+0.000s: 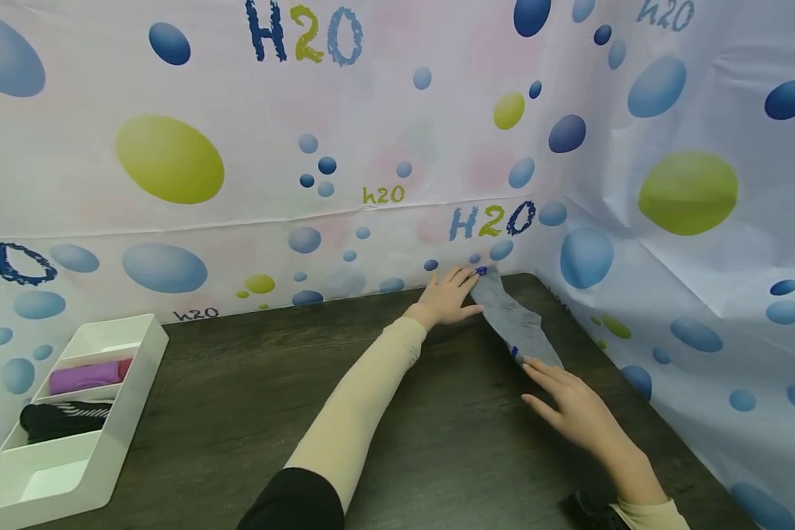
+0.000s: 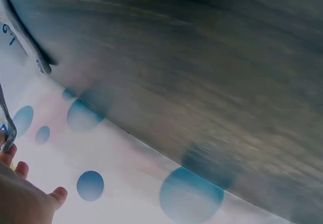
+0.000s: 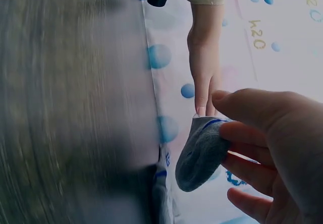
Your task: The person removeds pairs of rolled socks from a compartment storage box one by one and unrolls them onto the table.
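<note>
A grey sock [image 1: 511, 313] with blue marks stretches between the two hands near the table's far right corner. My left hand [image 1: 447, 297] reaches to its far end, fingers extended at the edge and thumb spread away. Beside the near end, my right hand [image 1: 573, 408] has its fingertips against the fabric, with the thumb apart from them. In the right wrist view the upper sock [image 3: 202, 151] hangs above the table, near the right hand's index finger [image 3: 245, 134]. A second grey sock [image 3: 161, 193] lies beneath it on the table, also showing as a grey strip [image 2: 25, 35] in the left wrist view.
At the left stands a white compartment box [image 1: 129, 412]. A rolled purple item [image 1: 86, 377] and a black folded item [image 1: 62, 419] with white stripes sit in separate compartments. Patterned sheeting [image 1: 371, 132] rises behind and to the right of the dark wooden table [image 1: 252, 412].
</note>
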The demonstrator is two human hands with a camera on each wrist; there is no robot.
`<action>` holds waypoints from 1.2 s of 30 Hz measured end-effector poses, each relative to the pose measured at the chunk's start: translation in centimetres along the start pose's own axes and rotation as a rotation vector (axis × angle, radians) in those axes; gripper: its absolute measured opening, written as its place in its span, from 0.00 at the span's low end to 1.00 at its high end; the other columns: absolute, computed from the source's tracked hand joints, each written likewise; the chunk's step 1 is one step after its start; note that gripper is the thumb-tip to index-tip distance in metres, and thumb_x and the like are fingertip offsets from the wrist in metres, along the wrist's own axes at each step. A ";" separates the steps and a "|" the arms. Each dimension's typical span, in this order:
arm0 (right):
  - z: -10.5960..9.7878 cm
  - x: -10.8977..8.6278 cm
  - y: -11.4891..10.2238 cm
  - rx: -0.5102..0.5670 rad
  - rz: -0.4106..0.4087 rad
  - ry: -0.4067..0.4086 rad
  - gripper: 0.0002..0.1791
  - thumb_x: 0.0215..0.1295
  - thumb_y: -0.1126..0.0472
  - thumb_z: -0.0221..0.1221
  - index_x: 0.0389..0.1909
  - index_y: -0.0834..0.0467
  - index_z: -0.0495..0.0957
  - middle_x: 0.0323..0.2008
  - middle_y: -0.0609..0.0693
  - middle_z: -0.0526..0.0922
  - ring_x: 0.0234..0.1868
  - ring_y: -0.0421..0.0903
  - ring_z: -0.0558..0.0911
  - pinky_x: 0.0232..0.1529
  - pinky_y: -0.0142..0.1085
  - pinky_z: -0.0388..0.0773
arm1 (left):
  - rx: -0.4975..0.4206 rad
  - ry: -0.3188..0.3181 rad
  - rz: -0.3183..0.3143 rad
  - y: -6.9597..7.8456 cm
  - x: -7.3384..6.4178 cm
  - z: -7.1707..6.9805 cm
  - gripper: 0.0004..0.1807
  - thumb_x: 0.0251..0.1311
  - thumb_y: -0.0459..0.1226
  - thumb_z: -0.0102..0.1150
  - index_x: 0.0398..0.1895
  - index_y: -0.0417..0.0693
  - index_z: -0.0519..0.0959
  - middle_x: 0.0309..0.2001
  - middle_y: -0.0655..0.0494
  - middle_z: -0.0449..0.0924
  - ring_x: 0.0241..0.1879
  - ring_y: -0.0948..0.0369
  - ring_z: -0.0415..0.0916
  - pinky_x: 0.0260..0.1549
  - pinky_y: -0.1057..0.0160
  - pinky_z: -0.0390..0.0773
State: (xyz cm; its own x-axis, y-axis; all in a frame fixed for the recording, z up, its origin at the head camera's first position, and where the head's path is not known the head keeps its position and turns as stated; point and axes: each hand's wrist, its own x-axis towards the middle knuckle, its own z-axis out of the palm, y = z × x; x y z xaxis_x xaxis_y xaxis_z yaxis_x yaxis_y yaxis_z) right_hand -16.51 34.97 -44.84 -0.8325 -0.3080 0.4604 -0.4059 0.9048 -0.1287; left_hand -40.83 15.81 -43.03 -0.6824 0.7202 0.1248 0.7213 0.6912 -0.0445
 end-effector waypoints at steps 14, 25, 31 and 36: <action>0.6 0.5 -1.9 0.118 -0.004 -0.216 0.29 0.61 0.50 0.65 0.60 0.62 0.77 0.62 0.58 0.77 0.59 0.57 0.80 0.54 0.52 0.78 | 0.035 -0.096 0.037 -1.2 -2.6 0.5 0.44 0.65 0.69 0.35 0.79 0.61 0.46 0.78 0.60 0.47 0.78 0.56 0.43 0.72 0.39 0.50; 0.8 0.6 -2.2 0.205 -0.071 -0.402 0.34 0.65 0.43 0.60 0.66 0.58 0.71 0.66 0.57 0.73 0.63 0.60 0.76 0.60 0.57 0.72 | 0.061 -0.165 0.048 -1.4 -3.2 0.6 0.43 0.64 0.69 0.38 0.77 0.58 0.54 0.77 0.59 0.51 0.78 0.54 0.46 0.72 0.38 0.48; 0.8 0.5 -2.1 0.227 -0.049 -0.403 0.36 0.64 0.42 0.60 0.69 0.55 0.69 0.67 0.60 0.71 0.64 0.62 0.74 0.61 0.62 0.69 | 0.032 -0.245 0.000 -1.4 -3.4 0.9 0.43 0.64 0.69 0.39 0.77 0.60 0.53 0.79 0.59 0.46 0.79 0.55 0.40 0.72 0.37 0.47; 0.9 0.4 -1.8 0.203 -0.034 -0.388 0.35 0.63 0.42 0.61 0.67 0.56 0.70 0.68 0.60 0.70 0.65 0.62 0.73 0.63 0.63 0.66 | -0.007 -0.328 -0.015 -1.3 -3.4 0.9 0.41 0.65 0.68 0.39 0.78 0.67 0.48 0.80 0.61 0.41 0.79 0.56 0.36 0.72 0.37 0.46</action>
State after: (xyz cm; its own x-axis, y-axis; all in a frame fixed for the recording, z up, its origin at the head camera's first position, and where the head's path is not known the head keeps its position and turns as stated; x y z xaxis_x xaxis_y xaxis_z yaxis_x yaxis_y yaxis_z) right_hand -16.46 32.92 -45.25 -0.8818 -0.4589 0.1087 -0.4689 0.8283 -0.3067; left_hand -39.50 12.50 -44.33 -0.6939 0.6917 -0.2002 0.7110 0.7021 -0.0384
